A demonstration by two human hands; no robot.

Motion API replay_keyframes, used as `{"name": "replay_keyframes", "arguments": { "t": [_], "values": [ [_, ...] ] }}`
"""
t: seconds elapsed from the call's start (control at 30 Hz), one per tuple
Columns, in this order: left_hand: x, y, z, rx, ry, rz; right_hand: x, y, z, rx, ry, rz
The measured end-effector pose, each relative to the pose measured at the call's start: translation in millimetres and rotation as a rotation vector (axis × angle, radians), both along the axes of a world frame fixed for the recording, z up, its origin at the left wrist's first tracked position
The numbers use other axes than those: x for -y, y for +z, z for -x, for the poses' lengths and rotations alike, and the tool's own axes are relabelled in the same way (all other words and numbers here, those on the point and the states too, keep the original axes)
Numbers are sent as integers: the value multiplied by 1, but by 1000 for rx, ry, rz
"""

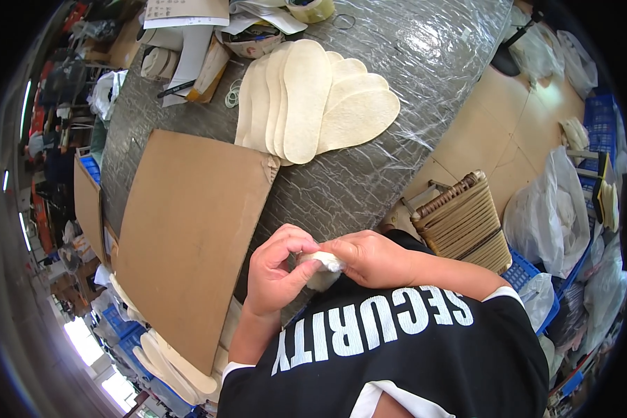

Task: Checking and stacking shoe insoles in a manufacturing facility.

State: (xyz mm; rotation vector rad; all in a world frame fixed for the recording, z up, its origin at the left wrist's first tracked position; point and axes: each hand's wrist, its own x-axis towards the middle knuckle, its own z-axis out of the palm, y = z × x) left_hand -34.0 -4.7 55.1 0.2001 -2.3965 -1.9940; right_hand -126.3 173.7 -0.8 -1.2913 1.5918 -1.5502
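Both hands work a small white fluffy wad close to the body.

The left hand (279,268) and right hand (369,256) pinch the white wad (322,270) between closed fingers, just above the worktop (369,174) edge. A brown cardboard sheet (188,230) lies beside them; cream insoles (313,104) are fanned out farther off.

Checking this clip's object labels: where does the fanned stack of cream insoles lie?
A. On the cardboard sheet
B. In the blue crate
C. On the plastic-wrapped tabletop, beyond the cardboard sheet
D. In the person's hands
C: the cream insoles lie fanned out on the plastic-wrapped tabletop, past the far corner of the cardboard sheet; both hands hold only a small white wad.
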Motion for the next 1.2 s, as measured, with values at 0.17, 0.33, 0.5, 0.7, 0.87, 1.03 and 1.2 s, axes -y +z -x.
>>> {"name": "replay_keyframes", "arguments": {
  "t": [0.17, 0.33, 0.5, 0.7, 0.87, 1.03, 1.2],
  "values": [
    [-1, -1, 1, -46, 12, 72, 0, 1, 4, -82, 1, 50],
    [2, -14, -1, -26, 99, -135, -1, 4, 4, -2, -16, 16],
    [0, -19, -5, 14, 135, -197, 5, 2, 3, -45, -106, -12],
    [1, -28, -4, -19, 188, -196, 3, 3, 9, 461, -164, -124],
    [2, -32, 2, -116, 102, 142, 10, -12, 14, 488, -206, -167],
    [1, -30, 9, -48, 7, 249, 15, -24, 7, 507, -291, -142],
    [3, -41, 5, 15, 30, 223, 15, -34, 5, 100, -380, 39]
  ]
}}
